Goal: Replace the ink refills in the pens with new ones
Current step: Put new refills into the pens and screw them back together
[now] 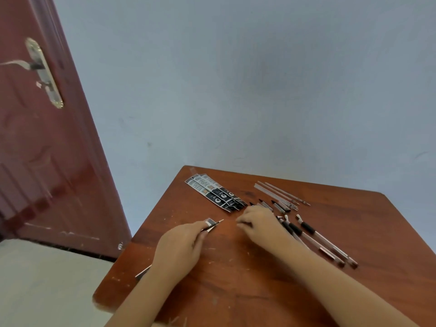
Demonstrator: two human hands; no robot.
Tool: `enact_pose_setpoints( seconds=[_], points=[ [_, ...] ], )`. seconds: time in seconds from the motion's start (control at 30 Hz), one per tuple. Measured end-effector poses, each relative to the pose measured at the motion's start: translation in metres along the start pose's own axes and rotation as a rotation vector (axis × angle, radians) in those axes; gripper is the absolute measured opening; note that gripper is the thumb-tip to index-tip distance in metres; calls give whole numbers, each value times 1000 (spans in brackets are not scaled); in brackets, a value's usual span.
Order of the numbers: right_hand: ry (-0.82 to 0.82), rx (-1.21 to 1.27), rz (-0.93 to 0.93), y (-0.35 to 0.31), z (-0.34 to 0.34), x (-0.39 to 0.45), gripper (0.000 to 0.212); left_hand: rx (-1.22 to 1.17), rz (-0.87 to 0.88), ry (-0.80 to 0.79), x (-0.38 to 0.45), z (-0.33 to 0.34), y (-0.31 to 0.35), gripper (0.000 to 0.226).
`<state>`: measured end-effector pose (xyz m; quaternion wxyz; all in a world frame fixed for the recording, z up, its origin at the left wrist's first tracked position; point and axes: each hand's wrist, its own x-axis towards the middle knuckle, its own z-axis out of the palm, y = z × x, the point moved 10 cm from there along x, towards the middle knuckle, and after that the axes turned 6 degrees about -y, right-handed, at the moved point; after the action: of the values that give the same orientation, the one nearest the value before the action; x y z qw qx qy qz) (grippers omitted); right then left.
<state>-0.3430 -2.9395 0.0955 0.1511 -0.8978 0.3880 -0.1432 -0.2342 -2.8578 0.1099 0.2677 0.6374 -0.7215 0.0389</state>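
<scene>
Both hands' fingers curl: left hand [181, 244] grips a pen [211, 227]; right hand's [260, 224] hold unclear.

On the table [236, 279], the refill packets [215, 195] lie at the far left, the loose refills [280, 195] to their right. The pens [325, 241] lie nearer, at the right, beside the right hand [262, 226]; the left hand [181, 246] is left of it. A door [47, 138] stands beyond the table's left.

Wooden table [236, 279]: near half bare between the forearms; far side crowded by refill packets [215, 195], loose refills [280, 194] and pens [325, 241] at right; left edge open toward door [47, 149]; wall [259, 90] closes the back
</scene>
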Motion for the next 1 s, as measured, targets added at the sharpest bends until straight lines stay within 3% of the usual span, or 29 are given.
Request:
enact_pose_setpoints(
  seconds=[0.17, 0.43, 0.57, 0.67, 0.83, 1.0],
  points=[
    [27, -169, 84, -5, 21, 27, 30, -68, -79, -26, -2, -4, -15, 32],
    [65, -249, 91, -7, 24, 31, 32, -141, -53, 4, -5, -8, -25, 34],
    [151, -220, 84, -4, 0, 11, 31, -140, -83, -36, 3, -5, -16, 25],
    [201, -206, 185, 20, -25, -20, 28, -154, -58, -49, 10, 0, -2, 24],
    [37, -405, 375, 52, -32, -58, 30, -249, -31, 15, 19, 10, 24, 14],
    [42, -374, 375, 56, -27, -63, 26, -303, -50, 47, 26, 17, 37, 16]
  ],
)
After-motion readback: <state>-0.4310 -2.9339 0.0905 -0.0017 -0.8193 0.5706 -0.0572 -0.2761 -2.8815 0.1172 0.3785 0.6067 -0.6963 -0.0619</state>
